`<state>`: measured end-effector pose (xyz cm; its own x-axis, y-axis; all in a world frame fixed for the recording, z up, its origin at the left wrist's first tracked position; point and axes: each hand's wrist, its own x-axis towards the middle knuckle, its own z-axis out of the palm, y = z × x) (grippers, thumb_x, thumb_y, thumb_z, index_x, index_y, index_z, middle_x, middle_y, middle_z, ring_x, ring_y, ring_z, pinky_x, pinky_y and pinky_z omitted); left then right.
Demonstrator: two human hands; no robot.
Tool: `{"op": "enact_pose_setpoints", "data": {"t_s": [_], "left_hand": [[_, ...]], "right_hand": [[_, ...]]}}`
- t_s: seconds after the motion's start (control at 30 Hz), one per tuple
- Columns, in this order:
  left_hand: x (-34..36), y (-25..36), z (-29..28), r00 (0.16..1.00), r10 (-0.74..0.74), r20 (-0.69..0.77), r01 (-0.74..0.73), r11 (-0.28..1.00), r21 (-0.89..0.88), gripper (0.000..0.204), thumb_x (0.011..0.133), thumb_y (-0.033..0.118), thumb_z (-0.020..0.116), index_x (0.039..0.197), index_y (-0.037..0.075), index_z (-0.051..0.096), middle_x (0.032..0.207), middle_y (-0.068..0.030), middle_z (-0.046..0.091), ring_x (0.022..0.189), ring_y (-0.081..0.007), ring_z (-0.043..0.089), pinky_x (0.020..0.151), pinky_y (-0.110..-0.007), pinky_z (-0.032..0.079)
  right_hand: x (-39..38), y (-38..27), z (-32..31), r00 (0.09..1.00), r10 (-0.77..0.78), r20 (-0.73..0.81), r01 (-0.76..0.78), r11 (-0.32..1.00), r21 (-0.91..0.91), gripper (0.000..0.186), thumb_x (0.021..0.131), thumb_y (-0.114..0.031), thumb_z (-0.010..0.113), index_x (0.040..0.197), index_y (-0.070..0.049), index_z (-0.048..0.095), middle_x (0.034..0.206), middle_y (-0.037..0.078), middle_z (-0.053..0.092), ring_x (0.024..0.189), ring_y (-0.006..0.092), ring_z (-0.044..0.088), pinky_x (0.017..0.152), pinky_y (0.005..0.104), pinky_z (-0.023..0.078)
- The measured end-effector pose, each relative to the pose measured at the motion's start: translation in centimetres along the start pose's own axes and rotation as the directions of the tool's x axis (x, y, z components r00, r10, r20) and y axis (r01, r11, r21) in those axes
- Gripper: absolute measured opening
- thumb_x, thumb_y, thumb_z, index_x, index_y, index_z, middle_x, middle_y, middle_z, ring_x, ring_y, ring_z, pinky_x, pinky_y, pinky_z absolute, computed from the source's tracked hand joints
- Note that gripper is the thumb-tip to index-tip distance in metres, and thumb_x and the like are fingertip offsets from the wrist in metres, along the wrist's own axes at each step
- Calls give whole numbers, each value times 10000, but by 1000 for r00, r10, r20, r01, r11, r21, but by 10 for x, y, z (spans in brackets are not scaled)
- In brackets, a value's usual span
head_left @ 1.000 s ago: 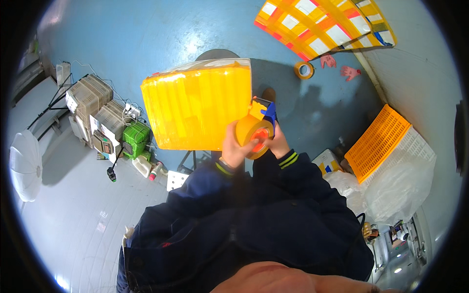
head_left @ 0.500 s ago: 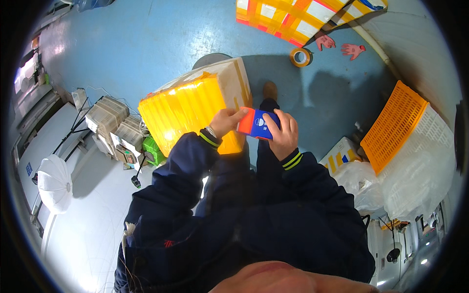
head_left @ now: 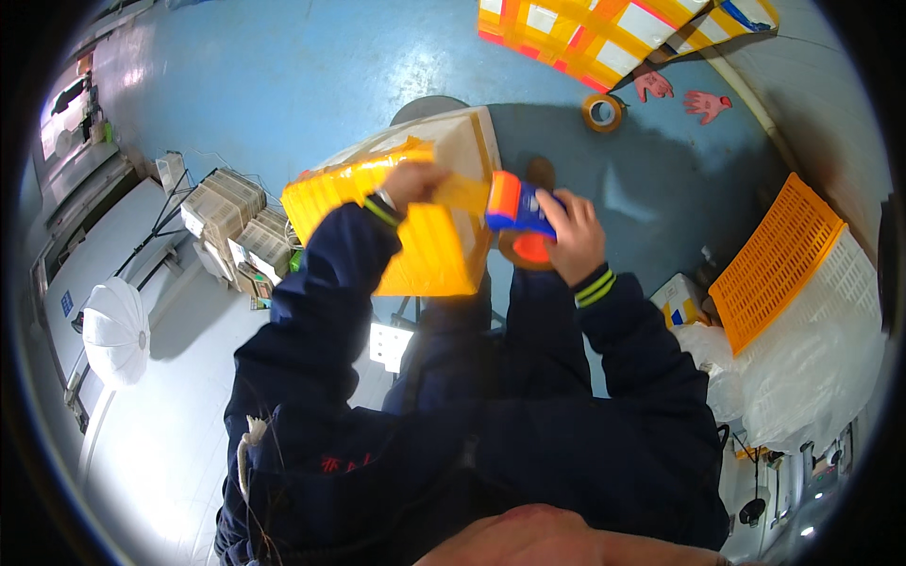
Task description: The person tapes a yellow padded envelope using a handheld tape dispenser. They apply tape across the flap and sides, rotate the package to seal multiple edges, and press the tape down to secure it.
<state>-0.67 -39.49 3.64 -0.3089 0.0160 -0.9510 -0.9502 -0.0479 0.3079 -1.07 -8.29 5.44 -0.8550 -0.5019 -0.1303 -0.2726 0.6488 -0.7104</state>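
My right hand (head_left: 578,236) is wrapped round a blue and orange tape dispenser (head_left: 524,209), whose roll shows an orange core. A strip of yellow packing tape (head_left: 462,194) stretches from the dispenser to my left hand (head_left: 415,182). That hand is closed on the strip's end, though motion blurs its fingers. Both hands are over a white box (head_left: 429,255) covered largely in ribbed layers of yellow tape. My left hand is above the taped face, and the dispenser is just past the box's right edge.
At the back right are a large taped box (head_left: 566,36), a tape roll (head_left: 602,113) and pink gloves (head_left: 707,105) on the floor. An orange crate (head_left: 776,269) and clear plastic bags (head_left: 802,373) are to the right. Stacked beige crates (head_left: 223,203) and a white umbrella light (head_left: 115,332) stand left.
My hands have moved apart, the left going up and leftward, the right slightly rightward. A length of tape now spans between them. The dispenser has turned, showing its roll.
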Motion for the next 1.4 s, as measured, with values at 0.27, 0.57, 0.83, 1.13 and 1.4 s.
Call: {"op": "enact_pose_setpoints", "data": {"t_s": [0.27,0.57,0.83,1.13,1.4], "left_hand": [[91,39,-103,880,282,-382,158,585,796,313,777,374,662,934,117,747,961,-93,720,923,-280,672,853,-350,517],[56,4,-77,694,694,-192,10,257,966,485,827,426,654,1224,160,570,1094,-77,655,1078,-257,596,957,-383,434],[54,-49,-44,378,924,66,-339,72,938,232,911,293,524,1009,157,684,909,-75,681,867,-275,641,809,-385,457],[72,-59,-63,365,930,-49,-330,178,927,330,942,400,484,1048,167,693,941,-94,692,858,-308,649,769,-418,499],[54,-49,-52,105,994,-9,-254,36,966,338,931,378,493,1181,185,616,1099,-83,668,1032,-315,604,957,-429,435]], "right_hand": [[143,31,73,975,-151,164,160,986,-46,497,733,-41,680,1198,-197,603,1015,95,605,985,315,568,825,407,508],[109,16,93,957,-19,288,31,999,-40,546,720,-56,708,1235,-187,582,1045,101,615,1015,323,579,839,413,522],[79,18,105,996,-8,87,9,1000,-8,528,730,-58,685,1232,-178,575,1107,112,614,1034,333,570,842,413,520],[-180,-27,117,908,416,-45,-416,909,5,642,625,-74,691,1252,-158,578,1131,63,587,1019,305,562,855,393,500],[-243,-60,199,832,534,-149,-511,843,166,693,638,-40,707,1299,-162,541,1180,98,579,1066,330,557,887,404,493]]}}
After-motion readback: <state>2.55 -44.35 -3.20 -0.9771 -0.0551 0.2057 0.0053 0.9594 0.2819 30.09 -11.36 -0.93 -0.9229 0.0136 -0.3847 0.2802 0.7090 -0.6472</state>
